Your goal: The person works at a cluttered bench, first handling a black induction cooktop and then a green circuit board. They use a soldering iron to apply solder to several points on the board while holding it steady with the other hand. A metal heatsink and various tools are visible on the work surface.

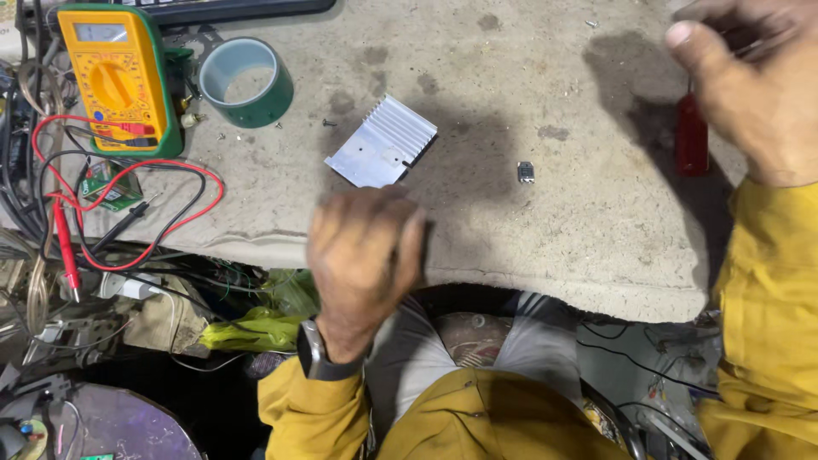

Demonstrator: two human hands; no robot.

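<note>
My left hand [365,255] hovers over the near edge of the workbench [511,221], fingers curled into a loose fist; something dark shows at its right side, too blurred to name. Just beyond it lies a finned aluminium heat sink [383,141]. A small dark electronic component [526,172] rests to the right of the heat sink. My right hand [750,85] is raised at the top right, gripping a screwdriver with a red handle [691,136] that hangs down below the fist.
A yellow multimeter [112,77] in a green holster sits at the far left, its red and black leads [128,213] looping over the bench edge. A green tape roll [246,82] stands beside it. Tangled wires and clutter fill the space below left.
</note>
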